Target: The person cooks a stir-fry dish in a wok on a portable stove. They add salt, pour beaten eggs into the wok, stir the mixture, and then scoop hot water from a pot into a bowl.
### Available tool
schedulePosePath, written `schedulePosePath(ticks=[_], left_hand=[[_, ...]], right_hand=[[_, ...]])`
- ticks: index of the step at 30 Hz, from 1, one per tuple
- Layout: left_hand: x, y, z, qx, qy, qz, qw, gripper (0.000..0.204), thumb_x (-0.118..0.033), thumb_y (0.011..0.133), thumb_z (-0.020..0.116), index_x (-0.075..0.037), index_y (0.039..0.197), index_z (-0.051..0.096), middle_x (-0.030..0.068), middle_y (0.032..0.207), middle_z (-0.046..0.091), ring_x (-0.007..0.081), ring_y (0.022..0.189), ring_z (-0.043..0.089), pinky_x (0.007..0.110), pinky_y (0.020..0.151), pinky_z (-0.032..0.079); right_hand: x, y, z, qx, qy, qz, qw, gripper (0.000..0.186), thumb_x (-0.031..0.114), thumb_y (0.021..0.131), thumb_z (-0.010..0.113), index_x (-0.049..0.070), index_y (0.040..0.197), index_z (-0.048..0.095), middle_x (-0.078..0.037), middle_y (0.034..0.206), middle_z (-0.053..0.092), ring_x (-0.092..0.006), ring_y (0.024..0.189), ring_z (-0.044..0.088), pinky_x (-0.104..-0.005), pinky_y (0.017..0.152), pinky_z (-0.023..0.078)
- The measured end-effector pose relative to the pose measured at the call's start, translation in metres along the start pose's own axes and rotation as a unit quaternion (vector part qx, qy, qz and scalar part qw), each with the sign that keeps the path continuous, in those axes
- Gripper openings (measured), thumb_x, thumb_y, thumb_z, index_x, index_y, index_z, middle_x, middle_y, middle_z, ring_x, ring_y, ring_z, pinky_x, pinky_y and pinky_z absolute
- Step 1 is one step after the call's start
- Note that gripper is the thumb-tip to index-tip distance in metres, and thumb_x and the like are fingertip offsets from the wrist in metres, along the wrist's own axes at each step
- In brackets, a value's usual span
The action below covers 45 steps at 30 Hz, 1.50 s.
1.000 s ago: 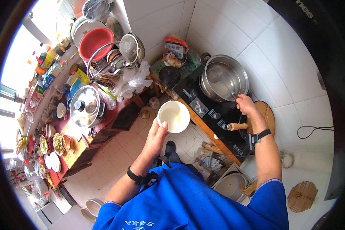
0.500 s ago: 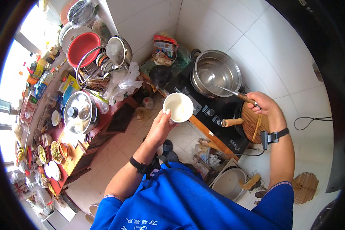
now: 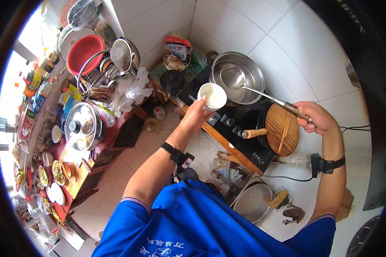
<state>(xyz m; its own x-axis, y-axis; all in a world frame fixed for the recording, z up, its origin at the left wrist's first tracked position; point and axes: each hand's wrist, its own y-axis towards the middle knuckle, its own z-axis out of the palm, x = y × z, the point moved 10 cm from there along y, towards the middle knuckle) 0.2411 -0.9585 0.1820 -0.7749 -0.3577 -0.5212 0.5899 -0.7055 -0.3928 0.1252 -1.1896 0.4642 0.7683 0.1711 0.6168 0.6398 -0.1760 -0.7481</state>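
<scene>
My left hand grips a white bowl by its near rim, holding it over the front of the black stove beside the pot. Something pale shows at the bottom of the bowl. My right hand is wrapped round the brown handle of a metal ladle. Its round head is inside or just over the large steel pot on the far burner; how deep, I cannot tell. What the pot contains is hard to make out.
A round wooden lid with a stick across it covers a pan with a wooden handle on the near burner. To the left, a red counter bears a glass-lidded pot, plates and a red basin. A white tub stands below the stove.
The ladle's head has risen into view at the pot as my right hand moved right. My left hand has brought the white bowl up and right, nearer the pot.
</scene>
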Motion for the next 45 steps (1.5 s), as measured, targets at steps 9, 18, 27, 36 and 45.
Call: schedulePosePath(ticks=[9, 18, 27, 36, 45], left_hand=[[0.000, 0.008, 0.003, 0.021, 0.006, 0.006, 1.000, 0.066, -0.051, 0.104, 0.051, -0.005, 0.151, 0.038, 0.0150, 0.144, 0.057, 0.0291, 0.134, 0.054, 0.044, 0.116, 0.036], [0.003, 0.009, -0.011, 0.005, -0.011, 0.002, 1.000, 0.061, -0.048, 0.105, 0.051, -0.006, 0.148, 0.041, 0.0139, 0.142, 0.058, 0.0278, 0.129, 0.057, 0.044, 0.114, 0.038], [-0.006, 0.004, -0.009, -0.015, -0.005, 0.000, 1.000, 0.059, -0.044, 0.107, 0.049, -0.005, 0.149, 0.039, 0.0138, 0.142, 0.058, 0.0264, 0.129, 0.058, 0.044, 0.114, 0.039], [-0.008, -0.006, -0.013, 0.001, -0.010, 0.021, 1.000, 0.063, -0.048, 0.104, 0.053, -0.005, 0.148, 0.040, 0.0133, 0.139, 0.060, 0.0250, 0.127, 0.059, 0.042, 0.114, 0.039], [-0.003, -0.021, -0.031, -0.017, -0.003, 0.018, 1.000, 0.067, -0.050, 0.104, 0.051, -0.005, 0.152, 0.036, 0.0147, 0.144, 0.056, 0.0269, 0.132, 0.056, 0.043, 0.116, 0.037]], right_hand=[[-0.009, 0.002, 0.035, -0.036, -0.132, -0.050, 0.989, 0.036, 0.013, 0.103, 0.045, -0.003, 0.134, 0.057, 0.004, 0.070, 0.051, -0.0028, 0.055, 0.040, -0.0192, 0.048, 0.033], [0.011, -0.029, 0.066, -0.175, -0.348, -0.200, 0.899, 0.040, 0.009, 0.097, 0.056, 0.000, 0.136, 0.057, -0.013, 0.080, 0.065, -0.0204, 0.066, 0.060, -0.0332, 0.063, 0.048], [0.000, -0.039, 0.052, -0.283, -0.351, -0.239, 0.860, 0.042, 0.008, 0.093, 0.059, 0.001, 0.134, 0.060, -0.024, 0.097, 0.070, -0.0387, 0.084, 0.070, -0.0438, 0.073, 0.054], [-0.060, 0.131, 0.013, -0.337, -0.311, -0.124, 0.880, 0.042, 0.025, 0.096, 0.055, 0.003, 0.131, 0.061, -0.026, 0.119, 0.068, -0.0430, 0.113, 0.064, -0.0487, 0.097, 0.051], [-0.080, 0.197, 0.020, -0.273, -0.312, -0.119, 0.902, 0.043, 0.026, 0.098, 0.051, 0.005, 0.134, 0.060, -0.020, 0.103, 0.070, -0.0315, 0.083, 0.066, -0.0431, 0.069, 0.053]])
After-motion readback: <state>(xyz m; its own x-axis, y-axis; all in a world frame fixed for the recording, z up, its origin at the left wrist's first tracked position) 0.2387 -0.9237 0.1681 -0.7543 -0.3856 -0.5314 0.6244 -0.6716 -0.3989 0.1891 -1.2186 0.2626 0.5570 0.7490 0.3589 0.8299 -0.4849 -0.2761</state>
